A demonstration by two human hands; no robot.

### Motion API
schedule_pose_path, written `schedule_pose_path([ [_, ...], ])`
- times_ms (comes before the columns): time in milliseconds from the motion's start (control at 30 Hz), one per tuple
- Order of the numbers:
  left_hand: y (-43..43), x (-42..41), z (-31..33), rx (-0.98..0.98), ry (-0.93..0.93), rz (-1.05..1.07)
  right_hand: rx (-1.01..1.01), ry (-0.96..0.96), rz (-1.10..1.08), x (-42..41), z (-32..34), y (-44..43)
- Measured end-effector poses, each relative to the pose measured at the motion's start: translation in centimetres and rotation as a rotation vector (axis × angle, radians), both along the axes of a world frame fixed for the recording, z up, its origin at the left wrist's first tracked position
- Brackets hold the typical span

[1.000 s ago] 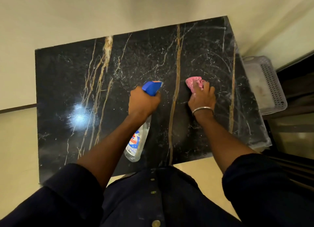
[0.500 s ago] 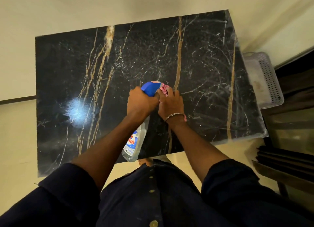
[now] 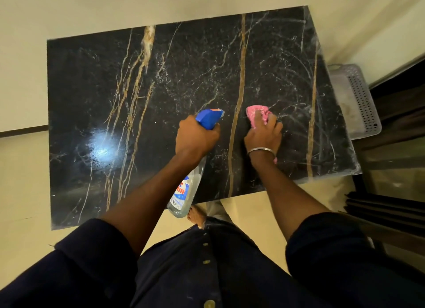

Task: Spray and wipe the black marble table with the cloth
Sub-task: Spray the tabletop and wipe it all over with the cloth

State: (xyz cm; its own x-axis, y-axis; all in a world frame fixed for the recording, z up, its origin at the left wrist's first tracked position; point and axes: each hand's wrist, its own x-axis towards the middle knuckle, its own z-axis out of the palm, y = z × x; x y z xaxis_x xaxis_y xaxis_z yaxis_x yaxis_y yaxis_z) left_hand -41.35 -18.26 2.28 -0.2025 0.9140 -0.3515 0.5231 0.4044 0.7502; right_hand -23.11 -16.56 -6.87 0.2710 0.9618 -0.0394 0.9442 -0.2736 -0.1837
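**Both hands gripping: bottle left, cloth right**

Left hand is wrapped round 1 spray bottle, blue nozzle forward, clear body nearly drained, hanging past the near edge. Right hand presses 1 pink cloth flat on the black marble table, right of centre. Gold veins, wet droplets mid-surface. 1 grey basket beyond the right edge; contents unclear.
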Motion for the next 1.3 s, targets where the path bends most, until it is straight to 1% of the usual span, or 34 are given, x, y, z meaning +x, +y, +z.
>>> schedule_pose_path([
  [67,-0.4,0.0,0.3,0.009,0.013,0.013,0.012,0.027,0.132,-3.7,-0.2,-2.0],
  [167,-1.1,0.2,0.7,0.032,0.021,0.008,0.032,0.133,0.273,-7.8,-0.1,-5.5],
  [233,-1.4,0.1,0.9,0.038,0.025,0.000,0.036,0.131,0.370,-7.6,-0.1,-6.4],
  [300,-1.8,-0.2,0.8,0.035,0.023,-0.007,0.004,0.057,0.453,-5.2,0.0,-6.1],
  [333,-1.9,-0.3,0.8,0.029,0.021,-0.012,-0.016,0.021,0.432,-3.4,-0.1,-5.8],
  [400,-2.3,-0.4,0.8,0.019,0.010,-0.030,-0.010,-0.018,0.295,0.3,-0.1,-5.6],
  [467,-2.7,-0.3,0.7,0.023,0.004,-0.045,0.006,-0.026,0.162,4.0,-0.2,-5.5],
  [533,-3.2,0.0,0.7,0.032,0.004,-0.049,0.003,-0.051,0.079,6.5,0.0,-5.4],
  [600,-3.7,0.5,0.5,0.036,0.003,-0.054,-0.017,-0.074,0.018,7.3,0.0,-5.5],
  [700,-4.4,1.2,0.2,0.037,-0.014,-0.064,-0.025,-0.046,-0.036,5.3,0.0,-6.3],
  [767,-5.1,1.8,0.2,0.035,-0.023,-0.079,-0.012,-0.012,-0.003,2.6,-0.2,-7.4],
  [833,-5.6,2.3,0.1,0.039,-0.016,-0.065,0.017,0.016,0.097,-0.8,-0.2,-8.9],
  [967,-6.0,2.8,-0.2,0.025,0.005,-0.040,0.050,0.213,0.253,-6.2,0.5,-11.7],
  [1000,-6.1,2.7,-0.3,0.019,0.010,-0.039,0.065,0.217,0.296,-6.5,0.6,-11.9],
  [1067,-6.2,2.7,-0.4,0.009,0.020,-0.033,0.090,0.139,0.416,-5.3,0.4,-12.0],
  [1133,-6.2,3.1,-0.4,-0.001,0.024,-0.024,0.072,0.076,0.467,-2.4,-0.1,-11.6],
  [1300,-5.9,5.2,0.0,-0.014,-0.003,-0.004,0.048,-0.061,0.310,6.5,-0.7,-10.9],
])
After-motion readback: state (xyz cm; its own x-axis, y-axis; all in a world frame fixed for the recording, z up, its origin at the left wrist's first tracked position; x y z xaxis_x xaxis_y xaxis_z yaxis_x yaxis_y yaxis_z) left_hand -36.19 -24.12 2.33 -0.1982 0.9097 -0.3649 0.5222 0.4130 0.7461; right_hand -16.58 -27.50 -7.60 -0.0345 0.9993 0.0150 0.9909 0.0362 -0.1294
